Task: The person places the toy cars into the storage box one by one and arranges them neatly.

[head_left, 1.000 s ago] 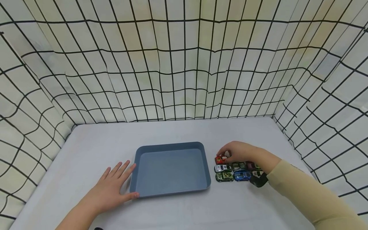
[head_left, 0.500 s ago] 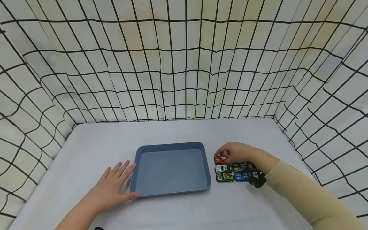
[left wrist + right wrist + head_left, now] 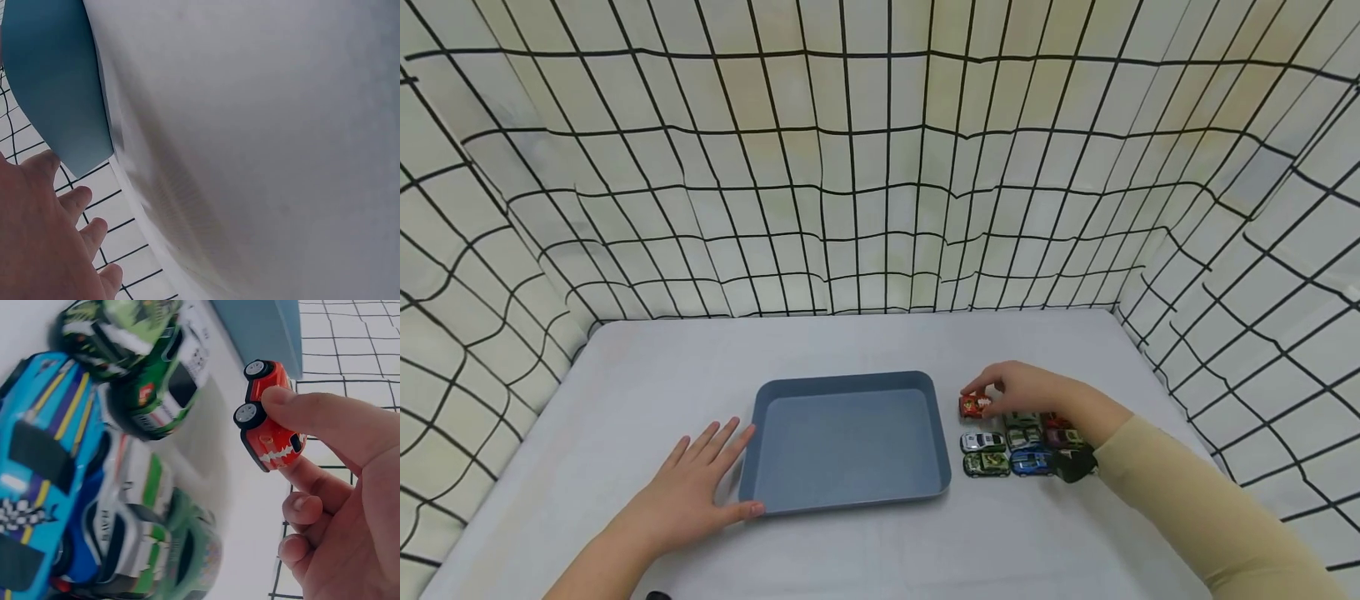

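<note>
Right hand [image 3: 1026, 390]: thumb and forefinger pinching my red toy car [image 3: 269, 422], raised just off the worktop [image 3: 1075, 542] at the far left corner of the car cluster [image 3: 1018, 446]. Left hand [image 3: 688, 492]: spread flat, fingertips touching the blue tray [image 3: 847, 500] on its near left edge. Step, as I judge it: pick-up. Next move calls for carrying the car left over the tray rim without clipping it.

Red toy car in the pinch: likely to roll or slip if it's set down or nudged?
The red toy car looks rigid and probably light: the right hand lifts it by fingertips alone. Its free wheels suggest rolling. The glossy body may slip.
</note>
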`<state>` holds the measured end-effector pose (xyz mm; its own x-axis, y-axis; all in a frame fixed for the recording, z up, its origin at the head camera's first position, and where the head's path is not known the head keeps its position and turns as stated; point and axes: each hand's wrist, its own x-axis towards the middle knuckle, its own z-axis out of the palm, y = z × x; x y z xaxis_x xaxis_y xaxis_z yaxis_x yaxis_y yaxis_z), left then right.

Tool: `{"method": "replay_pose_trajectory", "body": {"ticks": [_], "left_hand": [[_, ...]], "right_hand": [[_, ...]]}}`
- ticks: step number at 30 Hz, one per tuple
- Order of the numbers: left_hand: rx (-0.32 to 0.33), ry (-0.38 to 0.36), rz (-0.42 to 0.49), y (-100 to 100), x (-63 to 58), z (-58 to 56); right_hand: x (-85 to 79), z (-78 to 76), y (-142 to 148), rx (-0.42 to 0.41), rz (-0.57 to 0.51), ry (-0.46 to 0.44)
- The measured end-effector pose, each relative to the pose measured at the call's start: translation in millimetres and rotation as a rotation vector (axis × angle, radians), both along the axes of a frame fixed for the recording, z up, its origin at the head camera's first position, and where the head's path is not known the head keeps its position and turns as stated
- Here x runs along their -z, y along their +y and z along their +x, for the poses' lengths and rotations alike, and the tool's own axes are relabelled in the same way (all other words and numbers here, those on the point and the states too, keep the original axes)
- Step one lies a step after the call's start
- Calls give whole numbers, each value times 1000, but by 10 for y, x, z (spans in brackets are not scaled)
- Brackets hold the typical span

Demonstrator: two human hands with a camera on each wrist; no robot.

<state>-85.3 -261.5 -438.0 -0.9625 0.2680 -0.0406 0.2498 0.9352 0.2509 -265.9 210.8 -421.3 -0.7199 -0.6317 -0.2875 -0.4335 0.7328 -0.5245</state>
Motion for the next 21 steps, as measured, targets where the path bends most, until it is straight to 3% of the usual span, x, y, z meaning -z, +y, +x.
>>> {"method": "replay_pose_trajectory", "body": {"ticks": [11, 21], "left_hand": [[-8, -8, 5, -4, 14, 1], [-13, -17, -18, -5, 5, -5]], "right_hand": [[-143, -39, -108, 9, -55, -74], [-269, -80, -452, -83, -134, -129]]}}
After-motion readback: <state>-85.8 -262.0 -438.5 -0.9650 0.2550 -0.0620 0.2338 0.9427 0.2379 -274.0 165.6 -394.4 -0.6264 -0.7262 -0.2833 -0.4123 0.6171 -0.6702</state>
